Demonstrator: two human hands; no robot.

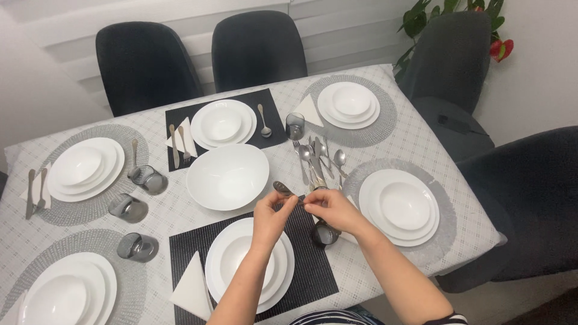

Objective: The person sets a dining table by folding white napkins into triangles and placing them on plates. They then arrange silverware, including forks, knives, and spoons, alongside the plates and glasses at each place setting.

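Note:
Both my hands meet above the near black placemat. My left hand and my right hand pinch a silver spoon between them, its bowl pointing up and left toward the large white serving bowl. Right below my hands sits a white plate with a bowl on it. A grey glass stands under my right wrist, partly hidden. A pile of loose cutlery lies just beyond my right hand.
Several place settings with white plates ring the table on grey round mats and black mats. Grey glasses lie on their sides at the left. A folded napkin lies beside the near plate. Dark chairs surround the table.

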